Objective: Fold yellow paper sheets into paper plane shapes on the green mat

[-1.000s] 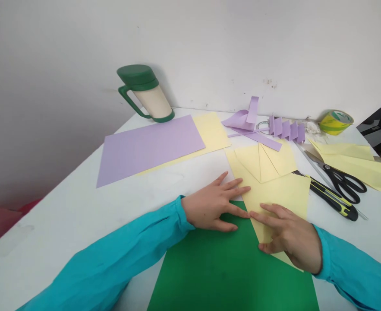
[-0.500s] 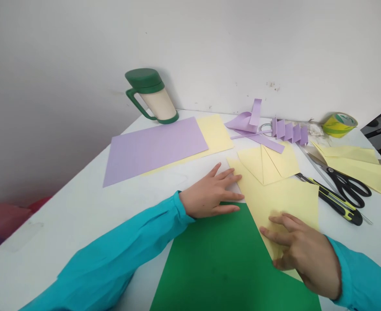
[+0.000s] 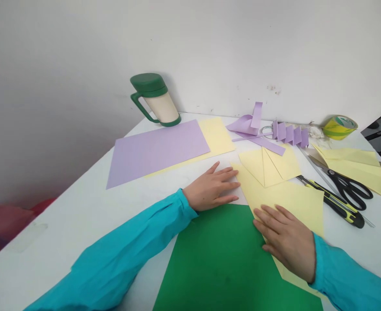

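My left hand (image 3: pixel 211 186) lies open with its fingers spread, fingertips by the left edge of a pale yellow paper sheet (image 3: pixel 302 201). My right hand (image 3: pixel 285 242) rests flat on that same sheet, fingers stretched along its left side. Beneath the sheet's left edge shows a large green sheet (image 3: pixel 219 259), which runs out of view at the bottom. A folded yellow paper piece (image 3: pixel 274 166) with creases fanning from a point sits at the yellow sheet's far end. Neither hand grips anything.
Right of the sheet lie a box cutter (image 3: pixel 339 206) and black-handled scissors (image 3: pixel 347 186), near more yellow paper (image 3: pixel 358 166). Farther back are a tape roll (image 3: pixel 339 127), a pleated purple strip (image 3: pixel 290 134) and curled purple paper (image 3: pixel 247 124). A purple sheet (image 3: pixel 159 151) and green-lidded mug (image 3: pixel 161 103) stand left.
My right hand has moved left and slightly up on the yellow sheet. Its bent fingers have flattened out onto the paper. My left hand has stayed nearly in place.
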`<action>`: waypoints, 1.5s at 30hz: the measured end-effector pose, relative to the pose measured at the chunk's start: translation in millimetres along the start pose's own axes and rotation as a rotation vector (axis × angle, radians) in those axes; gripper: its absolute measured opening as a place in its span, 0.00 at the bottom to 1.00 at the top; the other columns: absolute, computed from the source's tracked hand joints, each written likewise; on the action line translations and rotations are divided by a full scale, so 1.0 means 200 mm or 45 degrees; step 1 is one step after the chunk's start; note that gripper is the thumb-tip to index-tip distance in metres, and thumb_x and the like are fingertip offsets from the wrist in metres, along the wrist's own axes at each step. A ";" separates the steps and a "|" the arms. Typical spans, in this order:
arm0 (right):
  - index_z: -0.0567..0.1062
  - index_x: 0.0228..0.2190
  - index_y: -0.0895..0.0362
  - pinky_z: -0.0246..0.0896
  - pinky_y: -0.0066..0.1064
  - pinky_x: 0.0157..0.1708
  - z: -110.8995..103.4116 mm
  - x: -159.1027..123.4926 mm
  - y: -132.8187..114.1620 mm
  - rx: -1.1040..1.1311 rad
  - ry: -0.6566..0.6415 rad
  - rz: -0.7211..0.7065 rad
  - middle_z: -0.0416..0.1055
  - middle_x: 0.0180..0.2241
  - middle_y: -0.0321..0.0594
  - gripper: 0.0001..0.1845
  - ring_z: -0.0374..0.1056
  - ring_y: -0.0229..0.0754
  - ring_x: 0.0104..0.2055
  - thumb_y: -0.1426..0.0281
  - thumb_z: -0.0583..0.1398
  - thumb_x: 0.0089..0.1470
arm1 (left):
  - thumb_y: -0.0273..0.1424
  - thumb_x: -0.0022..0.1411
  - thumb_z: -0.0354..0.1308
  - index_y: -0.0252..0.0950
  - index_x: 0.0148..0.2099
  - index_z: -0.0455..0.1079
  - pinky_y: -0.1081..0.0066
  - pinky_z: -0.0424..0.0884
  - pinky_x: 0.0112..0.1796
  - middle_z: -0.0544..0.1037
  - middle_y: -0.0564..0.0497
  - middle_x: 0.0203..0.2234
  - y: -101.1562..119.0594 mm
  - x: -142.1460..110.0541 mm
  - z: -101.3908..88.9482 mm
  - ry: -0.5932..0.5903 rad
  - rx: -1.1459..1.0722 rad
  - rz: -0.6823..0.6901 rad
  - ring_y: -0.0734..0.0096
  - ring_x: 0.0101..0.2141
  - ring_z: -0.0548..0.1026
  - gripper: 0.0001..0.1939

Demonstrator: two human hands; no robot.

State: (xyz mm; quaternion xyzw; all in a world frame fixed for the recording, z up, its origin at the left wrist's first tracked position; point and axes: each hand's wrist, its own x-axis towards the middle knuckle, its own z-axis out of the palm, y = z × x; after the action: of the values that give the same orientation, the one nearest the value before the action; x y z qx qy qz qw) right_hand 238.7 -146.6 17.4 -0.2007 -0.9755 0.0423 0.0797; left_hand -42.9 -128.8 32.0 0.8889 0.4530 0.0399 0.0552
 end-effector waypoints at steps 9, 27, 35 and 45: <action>0.69 0.54 0.54 0.45 0.51 0.61 -0.06 -0.02 0.02 0.105 -0.206 0.046 0.61 0.60 0.44 0.22 0.54 0.50 0.63 0.68 0.54 0.58 | 0.45 0.69 0.43 0.30 0.61 0.60 0.47 0.47 0.60 0.62 0.37 0.60 -0.08 0.00 0.05 0.073 0.047 -0.057 0.53 0.61 0.58 0.28; 0.69 0.55 0.54 0.44 0.54 0.61 -0.08 -0.02 0.01 0.208 -0.297 0.115 0.58 0.62 0.40 0.24 0.52 0.52 0.63 0.67 0.53 0.57 | 0.45 0.68 0.42 0.27 0.57 0.66 0.46 0.55 0.58 0.66 0.32 0.56 -0.11 0.00 0.06 0.156 0.224 -0.100 0.43 0.59 0.60 0.29; 0.69 0.55 0.54 0.41 0.55 0.61 -0.07 -0.01 0.00 0.229 -0.310 0.127 0.58 0.62 0.41 0.24 0.50 0.53 0.64 0.66 0.54 0.56 | 0.45 0.68 0.42 0.27 0.57 0.64 0.47 0.54 0.59 0.69 0.37 0.55 -0.09 0.01 0.08 0.200 0.253 -0.078 0.48 0.58 0.62 0.29; 0.68 0.55 0.54 0.42 0.56 0.61 -0.06 -0.02 0.01 0.233 -0.305 0.128 0.56 0.62 0.39 0.25 0.50 0.53 0.64 0.66 0.53 0.56 | 0.39 0.70 0.41 0.25 0.52 0.67 0.51 0.54 0.60 0.69 0.37 0.55 -0.08 0.03 0.10 0.224 0.259 -0.156 0.49 0.59 0.60 0.23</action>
State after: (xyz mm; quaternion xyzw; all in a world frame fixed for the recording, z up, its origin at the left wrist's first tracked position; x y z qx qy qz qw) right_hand 245.3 -146.3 28.5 -0.2347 -0.9588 0.1587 -0.0213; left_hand -50.6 -116.2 9.1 0.8536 0.5113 0.0682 -0.0728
